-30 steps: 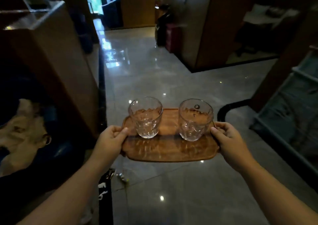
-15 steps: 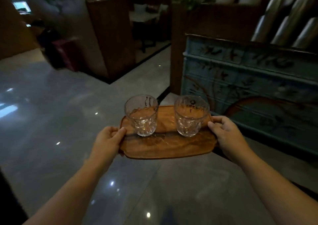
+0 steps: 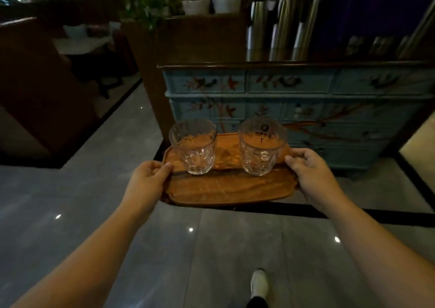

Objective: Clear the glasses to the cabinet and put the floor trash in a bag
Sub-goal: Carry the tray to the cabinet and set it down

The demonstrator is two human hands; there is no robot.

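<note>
Gripping the wooden tray (image 3: 226, 187) between both hands, left hand (image 3: 147, 180), right hand (image 3: 310, 173), two seemingly empty glasses (image 3: 193, 152) upright between them

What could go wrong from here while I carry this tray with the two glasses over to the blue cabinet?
1. Both glasses stand loose on the far half of the wooden tray; a forward tilt could slide them off.
2. The left hand and right hand grip only the tray's ends, so a jolt might tip it.
3. The glossy floor looks slippery underfoot near the blue cabinet.
</note>
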